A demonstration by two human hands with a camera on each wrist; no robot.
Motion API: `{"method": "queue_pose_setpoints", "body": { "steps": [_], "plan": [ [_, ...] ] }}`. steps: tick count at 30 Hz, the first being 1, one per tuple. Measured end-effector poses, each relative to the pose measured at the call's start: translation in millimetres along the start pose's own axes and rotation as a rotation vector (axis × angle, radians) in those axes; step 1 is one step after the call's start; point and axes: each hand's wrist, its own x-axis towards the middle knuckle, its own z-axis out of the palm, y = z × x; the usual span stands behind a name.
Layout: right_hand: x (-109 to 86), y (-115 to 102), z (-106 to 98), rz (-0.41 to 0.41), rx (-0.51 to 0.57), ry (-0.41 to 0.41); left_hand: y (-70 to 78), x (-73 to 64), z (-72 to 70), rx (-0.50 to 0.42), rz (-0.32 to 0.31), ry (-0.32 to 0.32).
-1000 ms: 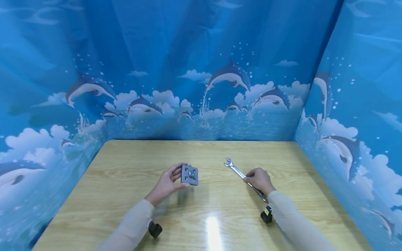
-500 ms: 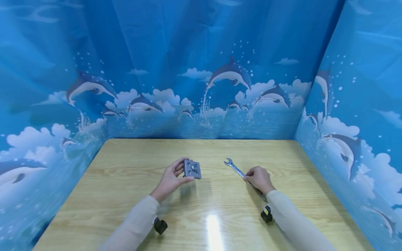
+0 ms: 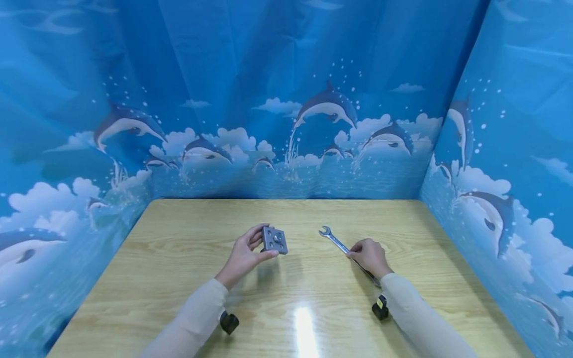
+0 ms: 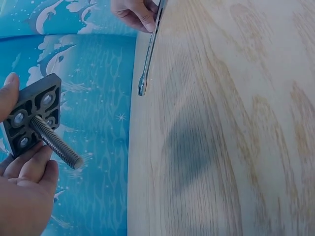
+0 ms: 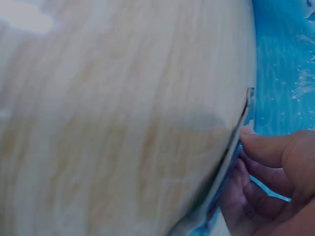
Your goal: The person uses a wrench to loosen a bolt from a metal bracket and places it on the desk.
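My left hand (image 3: 241, 258) holds a square grey metal mounting plate (image 3: 279, 248) by its edges, above the table over its shadow, with the thumb below and the fingers at the far side. The left wrist view shows the plate's ribbed underside with round holes near the corners, and a long threaded stud (image 4: 56, 142) sticking out of its centre. My right hand (image 3: 370, 257) pinches a shiny combination wrench (image 3: 336, 242) around mid-shaft. The wrench's open end points away to the left; its other end lies close by the right wrist.
Both hands work over a light wood-grain table (image 3: 188, 223). A blue dolphin-print curtain (image 3: 250, 124) borders the back and sides. Black wrist cameras sit under both sleeves, and a bright light reflection (image 3: 305, 328) shows on the tabletop near the front.
My left hand has moved slightly away and to the right with the plate, tilting it a little. The right hand and the wrench have stayed in place.
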Motion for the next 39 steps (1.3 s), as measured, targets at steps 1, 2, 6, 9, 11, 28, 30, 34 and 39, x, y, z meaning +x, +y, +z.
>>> {"method": "queue_pose_setpoints", "body": {
  "steps": [1,2,6,9,11,28,30,34,39],
  "plan": [
    [-0.1,-0.8,-0.4,-0.001,0.001,-0.005,0.1,-0.5,0.4,0.009,0.005,0.006],
    [-0.1,-1.8,-0.7,-0.003,0.004,-0.009,0.2,-0.9,0.9,0.013,0.01,0.013],
    [-0.3,-13.6,-2.9,-0.024,0.053,-0.004,1.1,-2.6,3.0,0.036,0.038,0.052],
    [-1.9,-30.9,-2.5,-0.052,0.136,0.015,1.9,-4.5,4.2,0.062,0.067,0.074],
    [-4.5,-44.0,-0.6,-0.089,0.204,0.035,2.8,-5.6,5.3,0.083,0.092,0.071],
    [-39.1,-122.7,22.5,-0.552,0.523,-0.013,2.2,-12.2,16.5,0.149,0.167,-0.041],
    [-38.9,-123.6,24.0,-0.585,0.525,-0.007,2.0,-12.7,17.6,0.154,0.177,-0.052],
    [-38.2,-123.7,27.2,-0.631,0.526,0.0,2.7,-13.0,19.6,0.165,0.183,-0.065],
    [-37.5,-124.2,29.0,-0.636,0.517,0.013,2.5,-12.5,21.1,0.179,0.186,-0.064]
  ]
}}
